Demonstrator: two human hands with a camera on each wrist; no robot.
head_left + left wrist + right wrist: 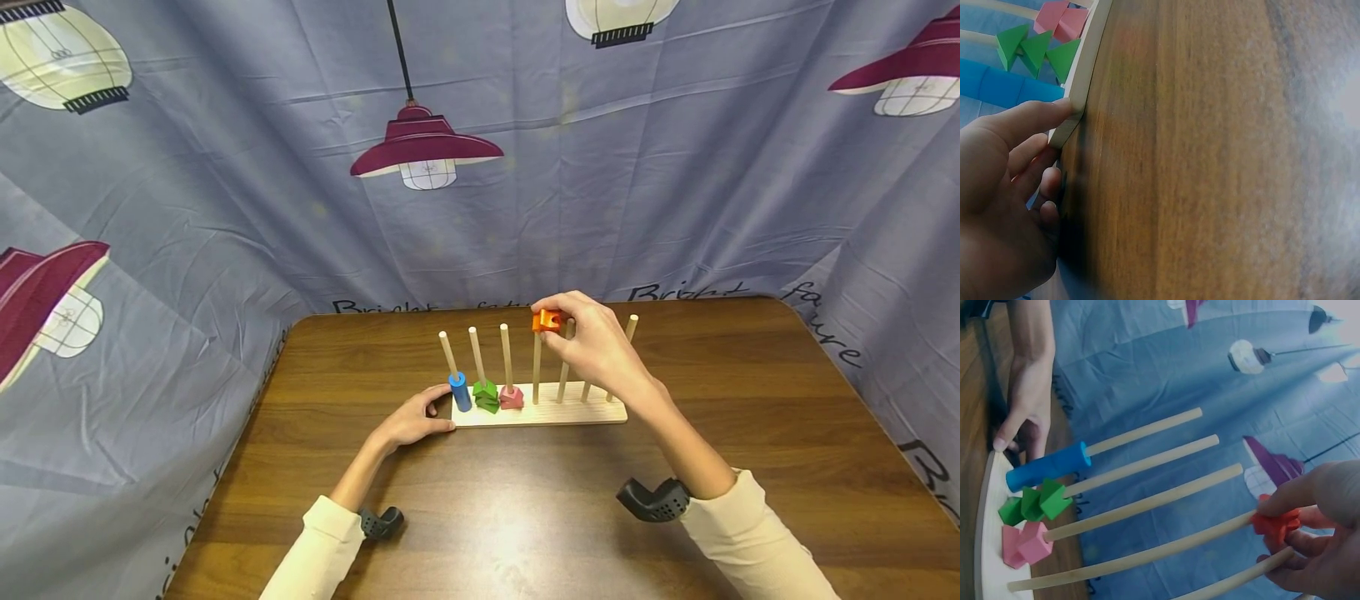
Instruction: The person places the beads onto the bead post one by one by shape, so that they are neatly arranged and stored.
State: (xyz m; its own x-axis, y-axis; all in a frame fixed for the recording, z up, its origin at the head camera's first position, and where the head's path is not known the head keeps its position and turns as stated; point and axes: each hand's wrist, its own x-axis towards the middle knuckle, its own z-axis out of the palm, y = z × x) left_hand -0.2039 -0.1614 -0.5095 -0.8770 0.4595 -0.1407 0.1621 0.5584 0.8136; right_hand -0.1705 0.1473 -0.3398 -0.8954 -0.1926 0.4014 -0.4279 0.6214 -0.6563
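My right hand [603, 346] pinches an orange notched block [547, 321] between thumb and fingers. The block is at the tip of the fourth peg from the left; whether the peg has entered its hole I cannot tell. My left hand [408, 421] grips the left end of the pale wooden peg board [558, 418], thumb on the front edge. On the first peg is a stack of blue cylinders [460, 393]. Several green triangular blocks [1032, 503] sit on the second peg. Pink blocks [1025, 544] are low on the third.
Bare pegs [564, 379] rise to the right of the pink blocks, close under my right hand. The board stands on a brown wooden table [525, 492]. Behind the table hangs a grey-blue curtain [525, 233] printed with lamps.
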